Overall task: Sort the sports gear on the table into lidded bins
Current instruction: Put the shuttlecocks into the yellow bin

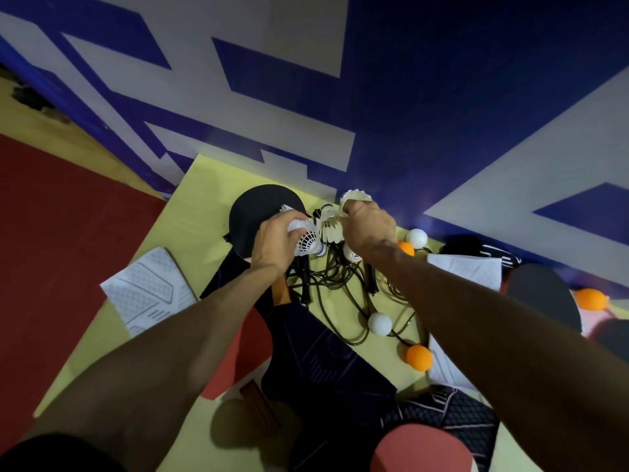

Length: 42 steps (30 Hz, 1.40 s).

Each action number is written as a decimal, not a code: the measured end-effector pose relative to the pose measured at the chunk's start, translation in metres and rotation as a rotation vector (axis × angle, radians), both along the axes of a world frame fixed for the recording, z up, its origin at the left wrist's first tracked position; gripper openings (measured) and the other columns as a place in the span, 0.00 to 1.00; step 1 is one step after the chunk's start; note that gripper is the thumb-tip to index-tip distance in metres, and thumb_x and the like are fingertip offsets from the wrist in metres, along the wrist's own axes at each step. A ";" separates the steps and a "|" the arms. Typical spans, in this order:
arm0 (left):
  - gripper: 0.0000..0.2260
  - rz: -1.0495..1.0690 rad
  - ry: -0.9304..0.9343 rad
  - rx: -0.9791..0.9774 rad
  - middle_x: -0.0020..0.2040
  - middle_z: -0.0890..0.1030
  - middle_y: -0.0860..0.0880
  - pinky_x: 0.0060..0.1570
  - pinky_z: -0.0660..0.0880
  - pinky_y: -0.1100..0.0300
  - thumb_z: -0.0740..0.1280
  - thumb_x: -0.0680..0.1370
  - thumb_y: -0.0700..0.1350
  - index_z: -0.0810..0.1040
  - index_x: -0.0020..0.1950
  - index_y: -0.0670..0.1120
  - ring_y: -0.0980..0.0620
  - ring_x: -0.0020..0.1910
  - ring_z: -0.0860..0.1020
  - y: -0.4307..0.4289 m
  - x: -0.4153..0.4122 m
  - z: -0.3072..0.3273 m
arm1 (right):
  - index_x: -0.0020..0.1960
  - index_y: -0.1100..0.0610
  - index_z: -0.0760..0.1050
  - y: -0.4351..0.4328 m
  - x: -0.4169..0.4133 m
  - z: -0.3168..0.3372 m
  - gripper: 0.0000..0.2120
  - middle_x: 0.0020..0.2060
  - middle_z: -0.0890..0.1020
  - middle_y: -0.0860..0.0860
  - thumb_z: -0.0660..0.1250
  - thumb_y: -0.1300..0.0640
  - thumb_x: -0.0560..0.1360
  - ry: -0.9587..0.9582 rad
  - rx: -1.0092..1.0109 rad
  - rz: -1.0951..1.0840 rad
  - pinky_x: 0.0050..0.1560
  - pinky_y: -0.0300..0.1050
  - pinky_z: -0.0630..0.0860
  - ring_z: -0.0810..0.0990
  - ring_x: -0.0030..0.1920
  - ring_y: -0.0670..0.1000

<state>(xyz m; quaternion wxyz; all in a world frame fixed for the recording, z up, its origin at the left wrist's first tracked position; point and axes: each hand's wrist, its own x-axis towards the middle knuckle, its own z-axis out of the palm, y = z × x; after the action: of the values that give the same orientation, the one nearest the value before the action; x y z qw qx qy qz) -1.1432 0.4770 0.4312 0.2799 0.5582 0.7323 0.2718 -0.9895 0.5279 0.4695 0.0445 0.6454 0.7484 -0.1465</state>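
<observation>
As they meet mid-frame, L hand [272, 247] grips a plastic shuttlecock [308, 241], R hand [366, 226] clutches feather shuttlecocks [332, 231]; logo on white ball [352, 255] unreadable.

Dim indoor light with muddy colours and no glare; the white shuttlecocks [332, 229] and a white ball [380, 323] are the brightest spots. The forearms [190, 321] read dark and underexposed, and a soft rounded shadow lies on the yellow table [200, 185] near the bottom edge. The wide-angle lens bends the straight stripes on the wall [442, 97] and stretches the arms toward the lower corners, where the detail goes soft, most of all at the right edge.
</observation>
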 end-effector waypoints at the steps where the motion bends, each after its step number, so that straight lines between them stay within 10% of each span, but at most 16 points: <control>1: 0.10 0.007 0.007 -0.001 0.55 0.82 0.47 0.54 0.73 0.60 0.70 0.75 0.40 0.80 0.56 0.46 0.49 0.55 0.79 0.000 0.000 0.002 | 0.64 0.55 0.72 0.000 0.001 0.002 0.13 0.56 0.78 0.57 0.56 0.56 0.82 -0.004 0.014 0.002 0.48 0.47 0.74 0.79 0.53 0.58; 15: 0.08 -0.094 0.112 0.001 0.56 0.81 0.47 0.49 0.74 0.59 0.69 0.77 0.43 0.80 0.56 0.47 0.48 0.52 0.79 -0.074 0.004 0.111 | 0.53 0.55 0.78 -0.087 0.059 0.097 0.09 0.42 0.83 0.56 0.60 0.54 0.79 0.134 0.265 -0.042 0.46 0.49 0.78 0.80 0.43 0.57; 33: 0.10 0.129 0.070 -0.126 0.51 0.77 0.48 0.40 0.65 0.65 0.70 0.75 0.39 0.79 0.56 0.43 0.51 0.47 0.73 -0.334 0.040 0.111 | 0.66 0.54 0.75 -0.297 0.082 0.083 0.18 0.58 0.80 0.59 0.63 0.53 0.77 0.416 -0.116 0.146 0.55 0.49 0.76 0.78 0.57 0.61; 42: 0.07 -0.149 0.036 -0.446 0.47 0.79 0.48 0.44 0.69 0.65 0.75 0.70 0.39 0.83 0.47 0.45 0.53 0.48 0.75 -0.386 0.040 0.079 | 0.67 0.54 0.72 -0.340 0.095 0.067 0.18 0.60 0.79 0.58 0.60 0.54 0.78 0.187 -0.068 0.194 0.62 0.49 0.67 0.74 0.62 0.59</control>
<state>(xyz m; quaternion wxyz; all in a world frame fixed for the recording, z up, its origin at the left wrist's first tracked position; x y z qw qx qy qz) -1.1031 0.0910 0.5100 0.4026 0.5397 0.7359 0.0718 -0.8946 0.1874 0.5361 0.0104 0.5514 0.8028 -0.2265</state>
